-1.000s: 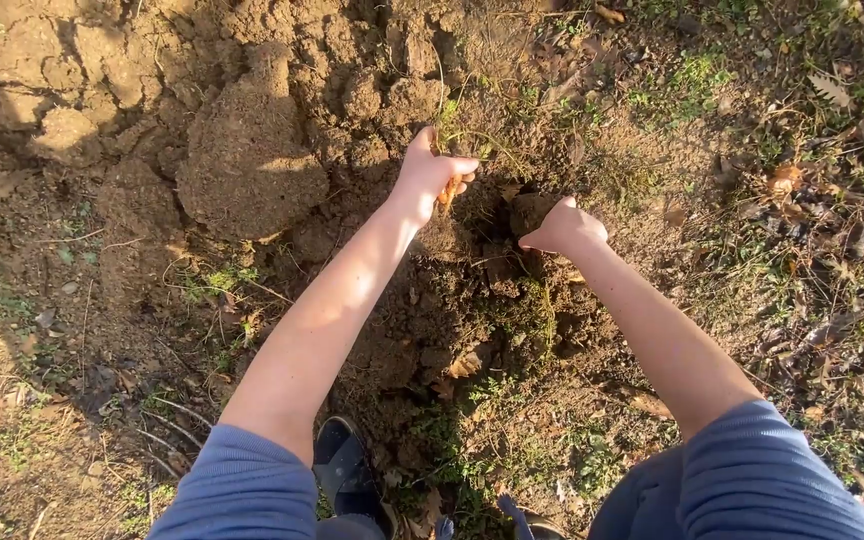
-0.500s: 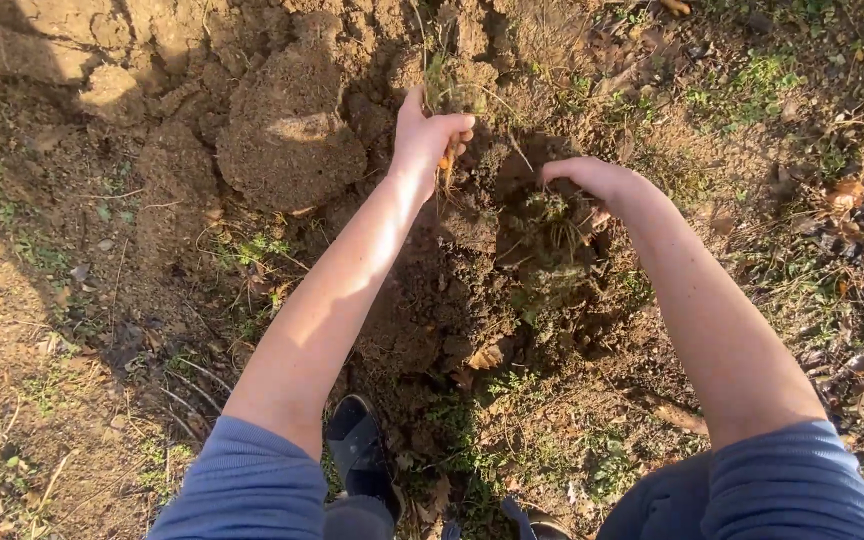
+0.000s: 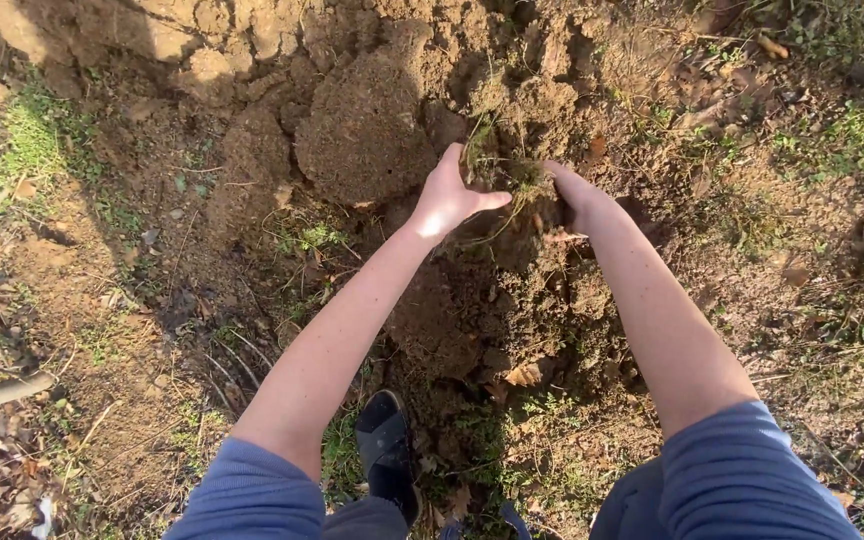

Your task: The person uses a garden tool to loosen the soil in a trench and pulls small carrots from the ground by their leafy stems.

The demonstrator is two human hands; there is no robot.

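The soil is already lying broken into rough brown clods, w/ a big rounded brown earth lump (image 3: 362, 135) sitting toward the top of the dug patch; plenty of ground below is looking unsorted, so the work seems partway. Both hands are closing on a grassy, rooty brown soil clump (image 3: 512, 175) just right of that lump. The left hand (image 3: 447, 200) is half-open, thumb out, cupping its left side. The right hand (image 3: 577, 195) is gripping the right side, fingers partly hidden. A dark sandal (image 3: 387, 450) is showing near the bottom edge.
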